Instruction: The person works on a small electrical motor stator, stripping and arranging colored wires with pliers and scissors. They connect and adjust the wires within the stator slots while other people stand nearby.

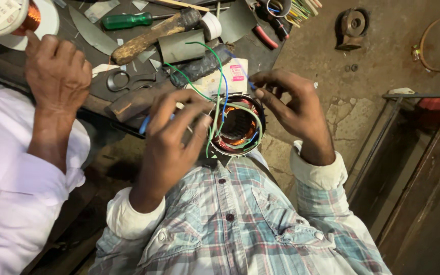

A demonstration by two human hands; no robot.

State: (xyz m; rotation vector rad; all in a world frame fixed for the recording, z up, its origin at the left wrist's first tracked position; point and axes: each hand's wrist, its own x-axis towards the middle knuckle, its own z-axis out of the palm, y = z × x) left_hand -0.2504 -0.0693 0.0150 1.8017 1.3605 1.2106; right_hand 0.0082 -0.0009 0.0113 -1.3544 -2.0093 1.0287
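Copper-wound motor stator [238, 125], held against the plaid-shirted chest below the surface [103, 89]: left hand [171, 135] pinches green wires [215, 109] at its rim; right hand [291, 104] pinches a blue wire [238, 65] just above it.

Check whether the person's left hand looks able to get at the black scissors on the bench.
Probably yes. The left hand holds wires at the motor stator, and the scissors lie uncovered just beyond it on the bench, beside the co-worker's hand.
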